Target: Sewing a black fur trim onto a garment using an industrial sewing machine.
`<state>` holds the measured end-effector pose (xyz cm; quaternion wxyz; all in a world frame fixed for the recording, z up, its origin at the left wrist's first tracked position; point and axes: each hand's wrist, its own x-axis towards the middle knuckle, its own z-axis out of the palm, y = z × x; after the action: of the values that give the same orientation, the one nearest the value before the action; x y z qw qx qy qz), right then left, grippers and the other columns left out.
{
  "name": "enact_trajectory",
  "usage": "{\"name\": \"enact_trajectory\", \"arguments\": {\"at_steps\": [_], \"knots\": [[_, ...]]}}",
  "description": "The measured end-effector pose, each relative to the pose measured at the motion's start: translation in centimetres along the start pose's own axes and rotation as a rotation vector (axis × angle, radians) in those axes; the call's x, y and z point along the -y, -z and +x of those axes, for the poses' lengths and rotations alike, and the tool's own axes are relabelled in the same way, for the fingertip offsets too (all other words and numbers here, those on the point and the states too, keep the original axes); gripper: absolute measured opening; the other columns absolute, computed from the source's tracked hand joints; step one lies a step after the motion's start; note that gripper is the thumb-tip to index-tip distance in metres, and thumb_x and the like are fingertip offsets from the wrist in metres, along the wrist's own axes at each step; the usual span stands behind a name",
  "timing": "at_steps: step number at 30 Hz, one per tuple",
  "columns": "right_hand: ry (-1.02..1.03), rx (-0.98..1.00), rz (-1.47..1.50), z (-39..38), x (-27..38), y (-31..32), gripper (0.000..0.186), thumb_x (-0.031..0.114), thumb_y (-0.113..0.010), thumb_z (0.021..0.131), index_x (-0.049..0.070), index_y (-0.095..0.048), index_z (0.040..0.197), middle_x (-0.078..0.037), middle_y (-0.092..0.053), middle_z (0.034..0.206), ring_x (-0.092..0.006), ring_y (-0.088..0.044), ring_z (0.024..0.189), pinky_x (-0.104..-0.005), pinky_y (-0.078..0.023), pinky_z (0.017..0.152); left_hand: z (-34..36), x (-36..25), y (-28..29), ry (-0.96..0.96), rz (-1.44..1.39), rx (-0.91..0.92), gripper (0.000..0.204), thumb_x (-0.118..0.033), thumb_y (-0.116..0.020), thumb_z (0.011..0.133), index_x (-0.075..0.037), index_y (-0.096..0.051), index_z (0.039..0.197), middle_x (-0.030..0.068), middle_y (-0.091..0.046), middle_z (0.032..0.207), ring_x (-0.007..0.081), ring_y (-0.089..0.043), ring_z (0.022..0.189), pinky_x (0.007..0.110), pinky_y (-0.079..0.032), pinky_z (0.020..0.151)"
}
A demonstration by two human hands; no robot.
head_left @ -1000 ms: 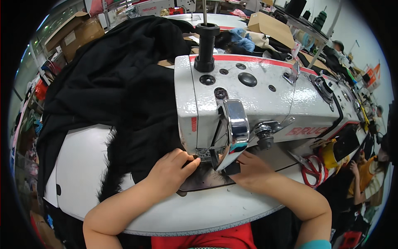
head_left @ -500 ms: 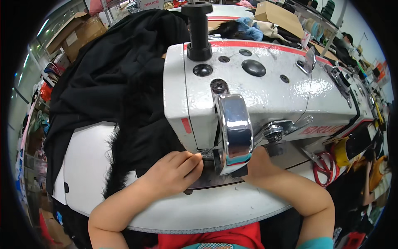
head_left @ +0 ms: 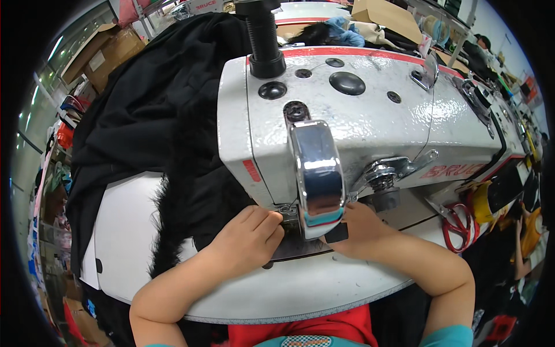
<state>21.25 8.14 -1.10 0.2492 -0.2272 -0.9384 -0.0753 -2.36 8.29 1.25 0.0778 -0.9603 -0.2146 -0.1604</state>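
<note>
A white sewing machine (head_left: 370,127) stands before me, a shiny metal guard (head_left: 319,168) at its needle end. My left hand (head_left: 248,234) is just left of the needle, its fingers curled and pressed together on the edge of black fabric (head_left: 219,188). The thumb and fingertips are partly hidden. My right hand (head_left: 364,231) reaches in from the other side, close behind the guard. Its fingers are hidden by the guard and a small black piece, so their grip does not show. Black fur trim (head_left: 167,222) runs along the fabric, left of my left hand.
Red-handled scissors (head_left: 459,228) lie on the right of the white table (head_left: 277,289). A large heap of black cloth (head_left: 133,115) covers the left side. Cardboard boxes (head_left: 113,58) stand at the far left. Another person (head_left: 529,231) is at the right edge.
The view has shifted a little, so the machine head sits further left. More of the back of my right hand shows beside the guard. My left hand keeps its place by the needle.
</note>
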Motion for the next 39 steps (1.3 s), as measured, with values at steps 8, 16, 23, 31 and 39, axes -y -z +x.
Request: {"name": "enact_trajectory", "arguments": {"at_steps": [8,16,23,31,39], "knots": [[-0.073,0.147,0.106,0.0,0.6,-0.7,0.008,0.013,-0.061,0.065,0.012,-0.065,0.072,-0.004,-0.058,0.079,-0.0222,-0.054,0.085,-0.0331,-0.042,0.071,-0.4,-0.7,-0.5,0.046,-0.045,-0.084,0.029,-0.006,-0.059,0.067,0.005,-0.057,0.094,0.0129,-0.054,0.088,0.0223,-0.056,0.079,0.030,-0.049,0.069],[-0.244,0.241,0.219,0.2,1.1,-2.7,0.016,0.023,-0.055,0.076,0.011,-0.064,0.082,-0.003,-0.060,0.079,-0.0187,-0.055,0.087,-0.0331,-0.040,0.066,-0.9,-0.6,0.3,0.155,-0.153,0.029,0.034,-0.002,-0.060,0.067,0.007,-0.057,0.099,0.0124,-0.053,0.087,0.0233,-0.058,0.079,0.029,-0.050,0.066],[-0.151,-0.035,0.331,0.4,0.9,-2.9,0.012,0.016,-0.059,0.070,0.014,-0.062,0.082,0.001,-0.058,0.080,-0.0177,-0.055,0.083,-0.0330,-0.037,0.058,-0.6,-0.6,0.4,0.116,-0.032,-0.051,0.032,-0.005,-0.058,0.064,0.006,-0.057,0.095,0.0114,-0.053,0.088,0.0219,-0.056,0.075,0.030,-0.049,0.063],[-0.205,0.021,0.288,1.6,1.1,-1.2,0.010,0.014,-0.058,0.071,0.010,-0.062,0.079,-0.001,-0.059,0.078,-0.0176,-0.055,0.081,-0.0320,-0.039,0.061,-1.2,-0.2,0.1,0.145,-0.088,0.023,0.032,-0.010,-0.058,0.063,0.003,-0.056,0.092,0.0111,-0.053,0.087,0.0225,-0.055,0.075,0.031,-0.048,0.065],[-0.055,0.162,-0.015,0.4,0.5,-2.1,0.014,0.014,-0.059,0.067,0.006,-0.068,0.075,-0.005,-0.059,0.079,-0.0236,-0.056,0.079,-0.0350,-0.042,0.068,-0.2,0.2,-0.7,0.344,-0.356,0.052,0.010,-0.010,-0.057,0.079,-0.001,-0.054,0.081,0.0126,-0.055,0.066,0.0304,-0.056,0.059,0.040,-0.044,0.050]]}}
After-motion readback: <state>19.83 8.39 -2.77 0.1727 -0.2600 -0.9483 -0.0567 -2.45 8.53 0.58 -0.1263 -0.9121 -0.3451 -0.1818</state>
